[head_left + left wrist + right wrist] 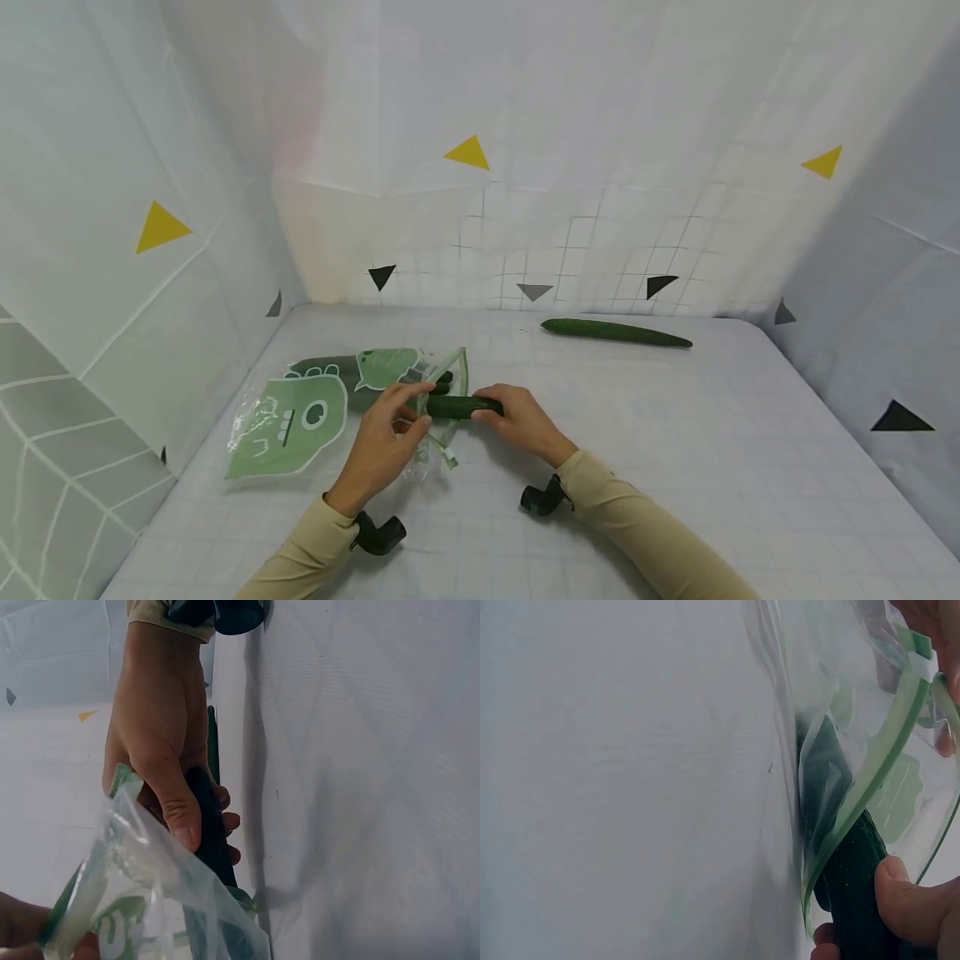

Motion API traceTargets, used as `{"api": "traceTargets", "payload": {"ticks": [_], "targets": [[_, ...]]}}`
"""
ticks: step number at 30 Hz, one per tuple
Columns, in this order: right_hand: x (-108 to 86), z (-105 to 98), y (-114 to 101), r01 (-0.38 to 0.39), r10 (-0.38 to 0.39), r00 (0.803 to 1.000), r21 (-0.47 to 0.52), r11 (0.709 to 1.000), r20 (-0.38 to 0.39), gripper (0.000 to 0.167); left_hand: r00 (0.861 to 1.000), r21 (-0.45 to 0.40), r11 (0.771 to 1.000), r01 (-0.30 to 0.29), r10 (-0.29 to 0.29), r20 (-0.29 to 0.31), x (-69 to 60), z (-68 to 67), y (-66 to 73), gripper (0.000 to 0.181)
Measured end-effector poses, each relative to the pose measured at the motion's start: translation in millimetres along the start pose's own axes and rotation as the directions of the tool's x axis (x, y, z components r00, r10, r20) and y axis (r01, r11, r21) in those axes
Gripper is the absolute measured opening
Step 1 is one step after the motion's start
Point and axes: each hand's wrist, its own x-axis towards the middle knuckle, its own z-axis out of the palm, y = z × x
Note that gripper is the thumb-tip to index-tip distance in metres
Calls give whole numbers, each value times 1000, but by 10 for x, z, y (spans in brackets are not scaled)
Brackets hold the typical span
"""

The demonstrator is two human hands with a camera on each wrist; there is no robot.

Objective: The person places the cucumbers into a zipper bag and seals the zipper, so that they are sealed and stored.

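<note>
A clear zip bag with a green cartoon print (292, 433) lies on its side, its green-edged mouth facing right. My left hand (382, 442) pinches the near and upper edges of that mouth. A dark green cucumber (456, 407) is partly inside the bag; my right hand (525, 421) grips its outer end. Behind it, other dark green ends (444, 383) show at the mouth. In the right wrist view the cucumber (855, 885) passes under the green zip strip (877, 765), and my left fingers (946, 739) are at the bag's edge.
Another cucumber (615, 332) lies at the back of the white table (675, 450), right of centre. White sheets with yellow and black triangles (468, 152) stand behind and at both sides. Black devices (379, 535) are strapped at both wrists.
</note>
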Motion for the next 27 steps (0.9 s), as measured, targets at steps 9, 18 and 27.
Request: {"api": "traceTargets", "payload": {"ticks": [9,18,27], "targets": [[61,90,-68,-52,52,999,-7,999,1,33,1000,7,1000,-5,5,-9,-7,-12,7,45],[-105,-84,22,-89,88,996,-8,996,-21,33,1000,17,999,28,-28,1,-6,6,24,46],[-308,-375,224,-100,100,995,-54,994,-16,13,1000,26,1000,14,-14,-1,-6,0,12,46]]}}
